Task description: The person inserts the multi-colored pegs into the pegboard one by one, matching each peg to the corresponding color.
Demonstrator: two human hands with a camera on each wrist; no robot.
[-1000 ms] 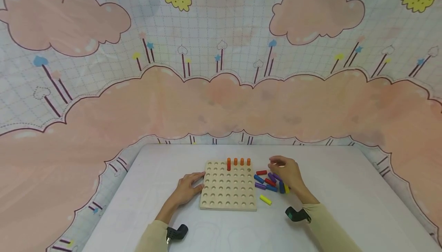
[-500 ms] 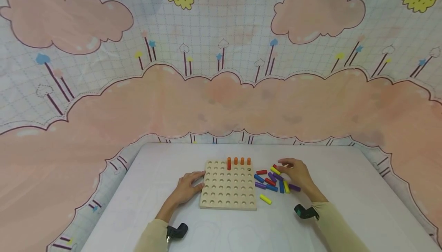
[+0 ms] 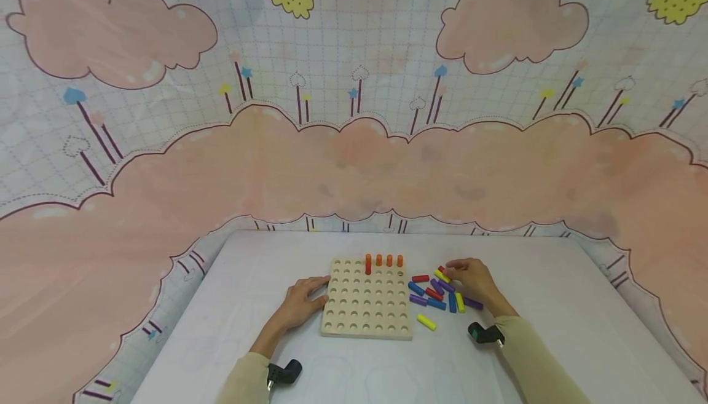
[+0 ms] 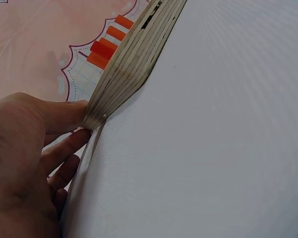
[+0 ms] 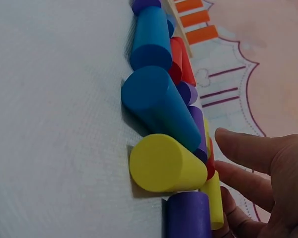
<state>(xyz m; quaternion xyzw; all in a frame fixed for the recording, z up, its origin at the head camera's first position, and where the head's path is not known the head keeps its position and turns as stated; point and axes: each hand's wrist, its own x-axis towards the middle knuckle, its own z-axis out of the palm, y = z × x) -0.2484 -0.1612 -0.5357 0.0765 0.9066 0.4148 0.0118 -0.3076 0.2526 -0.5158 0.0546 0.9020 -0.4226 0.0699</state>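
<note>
A square wooden pegboard with rows of holes lies on the white table. Several orange pegs stand in its back row, and a red peg stands in front of one of them. My left hand rests at the board's left edge, thumb and fingertips touching its side. To the right of the board, loose red, blue, purple and yellow pegs lie in a cluster. My right hand is at the cluster's back right, beside a yellow peg and a red peg. In the right wrist view its thumb and index finger are apart.
Nearer the front lies a separate yellow peg. A purple peg is below my right hand, next to an upright-pointing yellow peg. The white table ends at a cloud-patterned cloth behind.
My right hand has moved right from above the cluster, uncovering a red, a yellow and a purple peg, then shifted slightly back left. The left hand and board stay still.
</note>
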